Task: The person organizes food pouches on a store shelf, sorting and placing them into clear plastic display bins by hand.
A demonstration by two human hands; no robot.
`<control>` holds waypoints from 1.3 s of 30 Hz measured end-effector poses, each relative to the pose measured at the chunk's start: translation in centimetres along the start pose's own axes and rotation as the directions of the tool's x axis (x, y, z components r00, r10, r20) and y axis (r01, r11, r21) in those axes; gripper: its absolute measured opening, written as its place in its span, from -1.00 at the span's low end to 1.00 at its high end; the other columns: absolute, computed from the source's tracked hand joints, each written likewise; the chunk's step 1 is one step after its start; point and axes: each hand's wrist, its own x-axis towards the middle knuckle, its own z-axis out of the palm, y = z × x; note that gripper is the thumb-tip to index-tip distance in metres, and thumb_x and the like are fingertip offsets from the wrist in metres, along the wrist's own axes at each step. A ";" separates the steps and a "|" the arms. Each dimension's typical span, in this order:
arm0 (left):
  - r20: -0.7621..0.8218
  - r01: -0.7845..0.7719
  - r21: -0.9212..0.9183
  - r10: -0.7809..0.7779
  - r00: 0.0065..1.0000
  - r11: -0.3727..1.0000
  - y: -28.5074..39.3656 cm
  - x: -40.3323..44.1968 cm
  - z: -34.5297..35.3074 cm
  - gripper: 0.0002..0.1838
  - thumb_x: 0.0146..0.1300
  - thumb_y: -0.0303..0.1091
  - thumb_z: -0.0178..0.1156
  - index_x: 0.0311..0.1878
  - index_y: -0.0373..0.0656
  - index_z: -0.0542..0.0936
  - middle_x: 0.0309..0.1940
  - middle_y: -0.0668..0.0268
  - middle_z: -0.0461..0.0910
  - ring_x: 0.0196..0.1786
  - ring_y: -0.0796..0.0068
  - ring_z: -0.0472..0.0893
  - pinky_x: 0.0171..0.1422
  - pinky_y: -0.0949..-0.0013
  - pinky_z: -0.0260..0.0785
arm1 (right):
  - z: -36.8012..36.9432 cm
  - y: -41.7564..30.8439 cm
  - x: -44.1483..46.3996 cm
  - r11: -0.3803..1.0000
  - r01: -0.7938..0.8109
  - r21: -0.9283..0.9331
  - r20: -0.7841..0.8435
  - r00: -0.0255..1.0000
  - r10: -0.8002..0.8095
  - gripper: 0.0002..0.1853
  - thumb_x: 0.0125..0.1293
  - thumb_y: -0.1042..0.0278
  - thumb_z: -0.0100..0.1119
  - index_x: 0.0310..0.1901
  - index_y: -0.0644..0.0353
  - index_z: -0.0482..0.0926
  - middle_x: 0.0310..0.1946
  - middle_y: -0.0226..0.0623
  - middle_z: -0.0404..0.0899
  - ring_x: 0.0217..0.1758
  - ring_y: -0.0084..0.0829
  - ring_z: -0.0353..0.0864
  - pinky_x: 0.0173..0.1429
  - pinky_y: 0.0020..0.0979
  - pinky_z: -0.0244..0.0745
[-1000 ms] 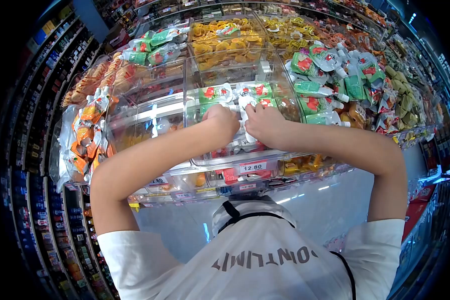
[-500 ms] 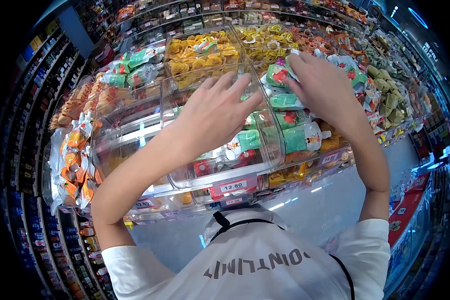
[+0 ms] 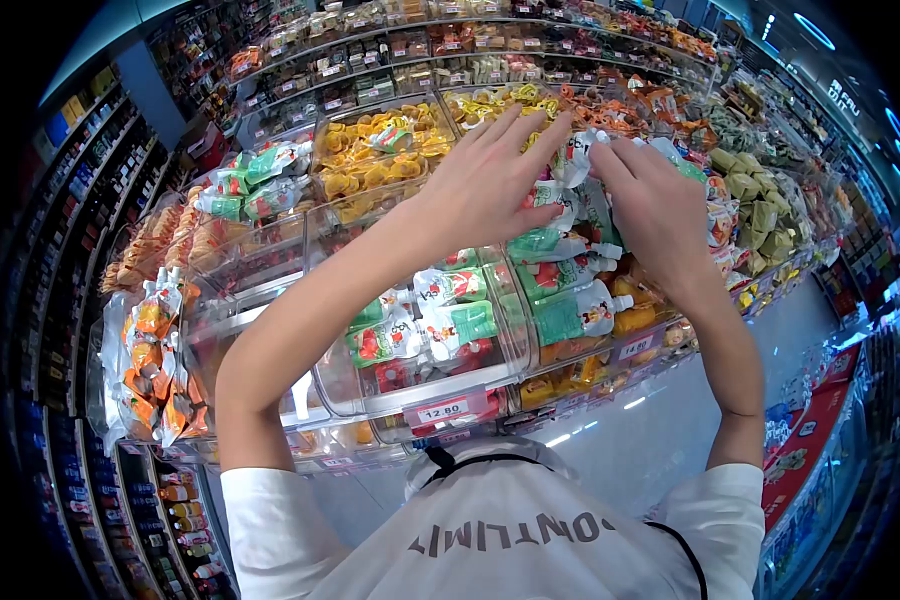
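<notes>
Two bare hands are over the right-hand clear bin of green-and-white pouches. The pouch [image 3: 578, 158] nearest the fingertips shows mostly its white end between the hands; its visible part slants, with the white spout end pointing away and to the right. Its lower end is hidden, so its full long axis cannot be told.

The left hand [image 3: 495, 185] is wide open, palm down, fingers spread and pointing away, the thumb lying out to the right over the pouches; it has nothing visibly gripped. The right hand [image 3: 660, 205] is partly curled, fingertips at the pouch's right side; whether it grips cannot be told.

Nearer the body, a lower pouch [image 3: 575, 312] lies in the same bin with its long axis roughly left to right, spout pointing right. Left of it, the middle bin [image 3: 335, 385] holds several more pouches [image 3: 460, 325], above a price tag [image 3: 444, 410] reading 12.80. Orange pouches [image 3: 150, 350] stand at the far left, and yellow snacks [image 3: 385, 145] fill a bin farther back.

One second ago both hands were down in the middle bin; half a second ago the left hand hovered over that bin's divider. Now it has moved right, beside the right hand, and the middle bin's pouches show uncovered.
</notes>
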 end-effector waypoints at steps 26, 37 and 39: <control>0.850 0.533 0.040 -0.309 0.426 0.845 2.8 -13.5 -10.1 -0.31 0.22 -0.20 0.50 0.25 -0.39 0.40 -0.18 -0.11 0.73 -0.09 -0.21 0.76 -0.04 -0.08 0.60 | 3.9 -11.4 2.1 0.667 0.232 0.708 0.283 0.772 -0.569 -0.83 0.40 0.26 0.43 -0.09 0.09 0.66 -0.29 -0.26 0.78 -0.14 -0.10 0.83 -0.14 -0.11 0.67; 0.845 0.114 0.413 -0.427 0.321 0.904 4.9 -19.2 -3.2 -0.14 0.20 -0.06 0.55 0.48 -0.17 0.40 -0.09 0.22 0.80 0.01 0.19 0.85 -0.06 0.15 0.70 | 2.8 -11.9 2.6 0.742 0.169 0.649 0.410 0.743 -0.528 -0.80 0.46 0.20 0.37 -0.13 0.14 0.62 -0.29 -0.17 0.75 -0.17 -0.01 0.79 -0.14 0.00 0.61; 0.845 0.087 0.440 -0.445 0.295 0.894 5.1 -19.0 -2.8 -0.14 0.21 -0.03 0.56 0.48 -0.15 0.40 -0.09 0.25 0.80 0.01 0.26 0.85 -0.09 0.19 0.68 | 2.4 -11.8 2.6 0.750 0.158 0.642 0.444 0.720 -0.533 -0.80 0.46 0.20 0.35 -0.09 0.15 0.69 -0.27 -0.16 0.79 -0.13 -0.02 0.83 -0.09 0.01 0.66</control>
